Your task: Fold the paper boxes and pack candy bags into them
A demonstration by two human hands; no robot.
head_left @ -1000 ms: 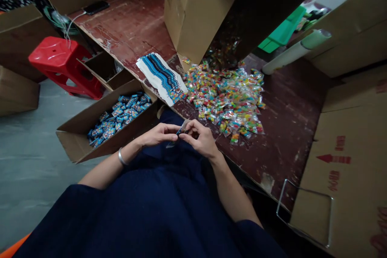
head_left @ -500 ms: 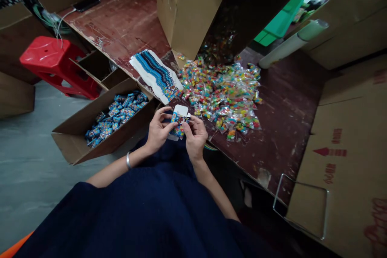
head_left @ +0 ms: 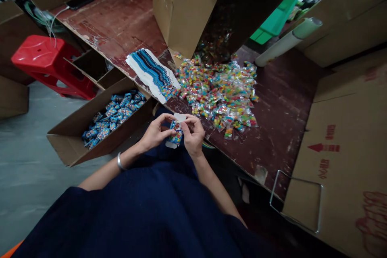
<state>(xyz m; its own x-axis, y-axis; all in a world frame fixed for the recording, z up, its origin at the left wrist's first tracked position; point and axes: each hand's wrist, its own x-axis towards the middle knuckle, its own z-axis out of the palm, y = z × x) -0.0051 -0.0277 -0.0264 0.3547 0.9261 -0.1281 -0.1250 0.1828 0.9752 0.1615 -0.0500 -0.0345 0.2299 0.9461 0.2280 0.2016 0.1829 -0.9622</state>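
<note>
A small blue printed candy box is held over my lap, a white flap showing at its top end and another at its bottom end. My left hand pinches its left side between thumb and fingers. On the other side my right hand grips it near the upper flap, the thumb on the printed face. Just beyond, on the table edge, lies a fanned stack of flat blue-and-white cartons. Right of that spreads a heap of clear candy packets filled with colourful pieces.
An open cardboard box at the left holds many filled blue boxes. Behind it stands a red stool. A tall carton rises behind the candy heap. At the right are a bent metal frame and a large carton.
The candy box has tilted and dropped slightly, and its lower flap shows more. My right fingers have moved up to the top flap. The whole view has shifted a little.
</note>
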